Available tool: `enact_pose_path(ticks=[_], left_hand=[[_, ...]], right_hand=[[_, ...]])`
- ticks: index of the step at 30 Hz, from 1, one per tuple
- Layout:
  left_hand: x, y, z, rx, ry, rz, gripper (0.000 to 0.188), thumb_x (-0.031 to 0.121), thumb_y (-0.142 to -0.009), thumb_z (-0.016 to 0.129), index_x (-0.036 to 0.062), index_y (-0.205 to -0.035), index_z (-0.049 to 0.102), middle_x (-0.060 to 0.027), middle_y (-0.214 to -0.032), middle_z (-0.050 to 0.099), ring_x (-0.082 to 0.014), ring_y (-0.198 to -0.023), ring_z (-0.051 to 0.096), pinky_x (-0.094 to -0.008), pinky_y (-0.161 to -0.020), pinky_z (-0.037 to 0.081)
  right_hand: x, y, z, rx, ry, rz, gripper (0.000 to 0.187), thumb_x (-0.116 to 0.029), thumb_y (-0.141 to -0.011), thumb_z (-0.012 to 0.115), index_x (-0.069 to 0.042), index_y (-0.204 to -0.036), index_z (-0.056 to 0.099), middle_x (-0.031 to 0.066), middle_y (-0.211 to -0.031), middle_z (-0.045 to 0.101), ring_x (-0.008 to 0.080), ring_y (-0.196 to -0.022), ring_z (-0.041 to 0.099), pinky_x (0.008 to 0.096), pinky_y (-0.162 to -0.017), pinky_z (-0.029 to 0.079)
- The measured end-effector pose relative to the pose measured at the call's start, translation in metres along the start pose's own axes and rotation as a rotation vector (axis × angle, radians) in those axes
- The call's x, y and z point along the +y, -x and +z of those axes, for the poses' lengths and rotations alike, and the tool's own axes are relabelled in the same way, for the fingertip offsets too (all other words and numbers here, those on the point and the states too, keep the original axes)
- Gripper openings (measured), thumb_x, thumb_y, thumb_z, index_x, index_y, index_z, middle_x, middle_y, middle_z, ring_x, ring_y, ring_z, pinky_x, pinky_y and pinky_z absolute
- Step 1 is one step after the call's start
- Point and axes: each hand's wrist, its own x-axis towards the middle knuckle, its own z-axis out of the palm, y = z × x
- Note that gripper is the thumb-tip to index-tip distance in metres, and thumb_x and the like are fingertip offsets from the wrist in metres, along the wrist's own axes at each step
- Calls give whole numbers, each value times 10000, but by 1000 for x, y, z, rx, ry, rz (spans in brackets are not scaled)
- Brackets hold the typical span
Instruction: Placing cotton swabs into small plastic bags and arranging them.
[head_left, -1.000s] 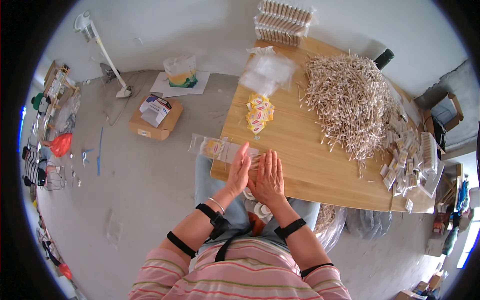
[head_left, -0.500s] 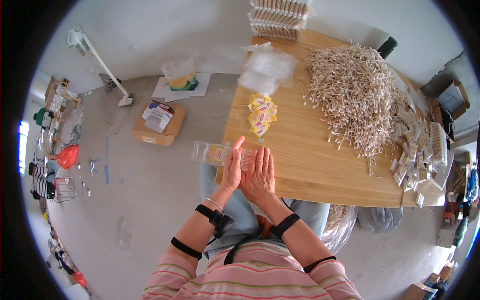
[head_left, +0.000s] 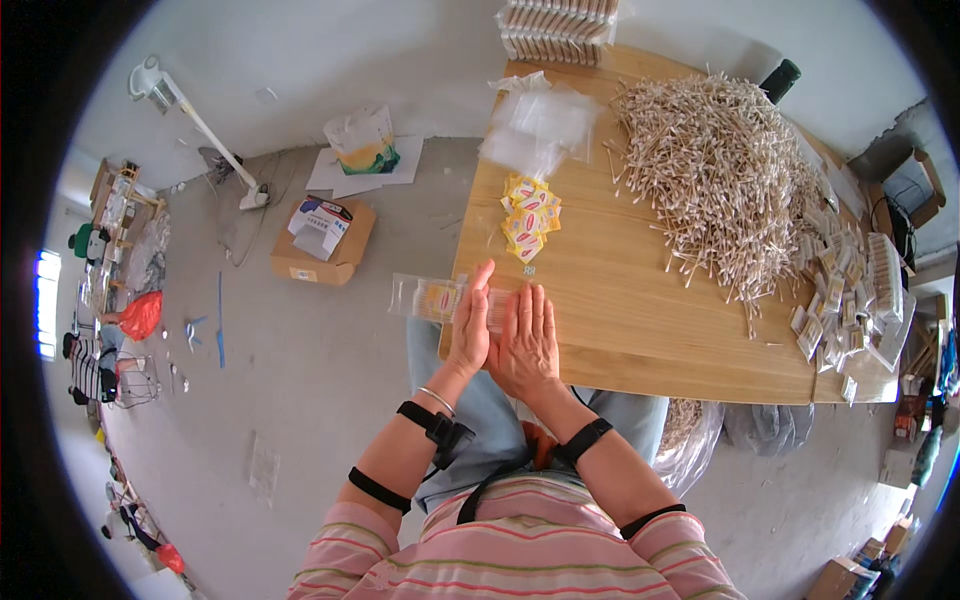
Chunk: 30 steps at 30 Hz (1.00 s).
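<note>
A clear plastic bag of cotton swabs with a yellow label inside lies across the table's left front edge, its left end sticking out past the wood. My left hand stands on its side across the bag, fingers stretched out and thumb uppermost. Close against it, my right hand lies flat with straight fingers over the bag's right part. Between and under the palms the swabs are mostly hidden. Just beyond the fingertips is a loose pile of yellow-and-white label cards.
A large heap of loose cotton swabs covers the table's right half. Empty clear bags lie behind the cards, and stacked swab packs stand at the back. Small filled packets crowd the right end. A cardboard box sits on the floor, left.
The whole view has shifted slightly. Both hands keep nearly the same pose at the bag, with the right fingers still flat over it.
</note>
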Motion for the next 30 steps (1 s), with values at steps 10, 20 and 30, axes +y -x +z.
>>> enact_pose_path(ticks=[10,20,30], left_hand=[[5,-2,-2,-19,19,-17,711,530,-1018,279,-20,-1470,283,-135,-1552,260,-240,-1459,153,-398,-1195,81],[-5,-2,-7,12,22,4,679,503,-1028,280,-26,-1450,329,-136,-1517,336,-196,-1425,258,-362,-1182,180],[5,0,-8,-14,-85,4,623,442,-1039,314,-33,-1441,339,-146,-1517,329,-232,-1434,236,-387,-1183,159]], right_hand=[[-3,0,3,27,34,1,715,-360,-914,405,121,-1425,271,305,-1526,183,427,-1448,125,491,-1186,102],[-4,5,4,0,-51,-28,718,-355,-909,407,134,-1418,272,315,-1523,175,440,-1446,112,497,-1186,91],[-9,2,4,1,-16,-6,750,-381,-910,419,132,-1429,247,311,-1530,149,439,-1449,93,497,-1187,85]])
